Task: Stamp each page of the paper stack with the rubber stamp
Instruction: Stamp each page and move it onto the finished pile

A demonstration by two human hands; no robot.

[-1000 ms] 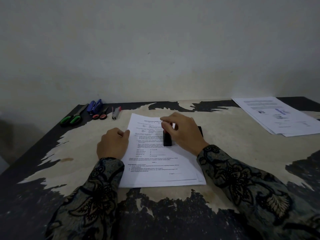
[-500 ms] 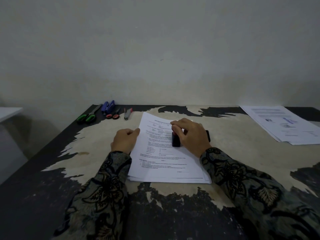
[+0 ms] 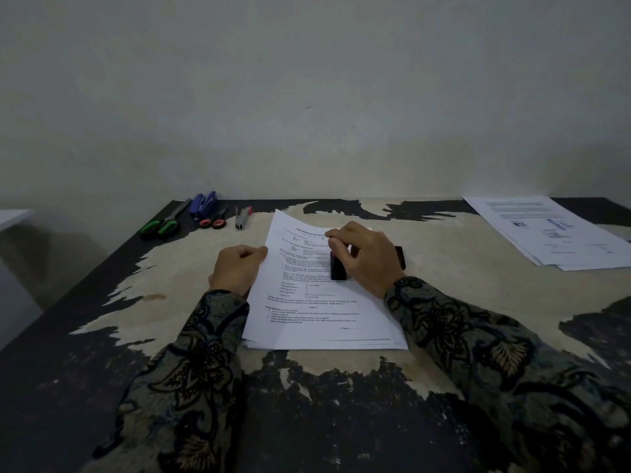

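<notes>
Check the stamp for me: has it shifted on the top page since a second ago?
No. The rubber stamp sits at the same text lines on the top page, gripped by the right hand; only the camera has tilted.

Both my arms are covered to the wrist in long sleeves of dark batik cloth, near black, printed with large flowers, curling leaves and vines in muted tan and olive. My left sleeve (image 3: 191, 363) and right sleeve (image 3: 485, 343) match. My left hand (image 3: 237, 269) and right hand (image 3: 367, 259) are bare.
</notes>
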